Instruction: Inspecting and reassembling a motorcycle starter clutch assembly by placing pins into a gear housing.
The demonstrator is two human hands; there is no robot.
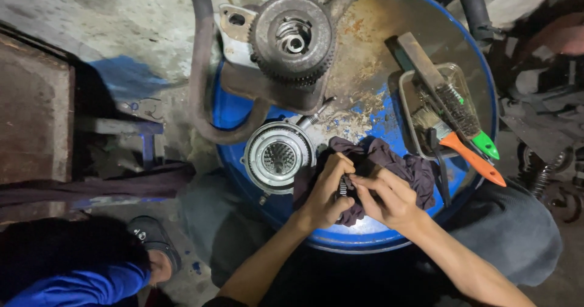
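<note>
My left hand [326, 193] and my right hand [383, 196] meet over the near edge of a blue drum top [234, 109]. Between their fingers sits a small ribbed metal part [342, 187], held together with a dark purple rag [395, 161] that spreads out under and behind both hands. Just left of my left hand lies a round silver clutch housing [278, 157] with a splined centre.
A large rusty toothed gear assembly [292, 36] rests at the drum's far side, with a dark hose [199, 70] curving around it. A clear tray [409, 109] on the right holds wire brushes and a paintbrush with orange and green handles. Another person's blue sleeve [85, 282] shows lower left.
</note>
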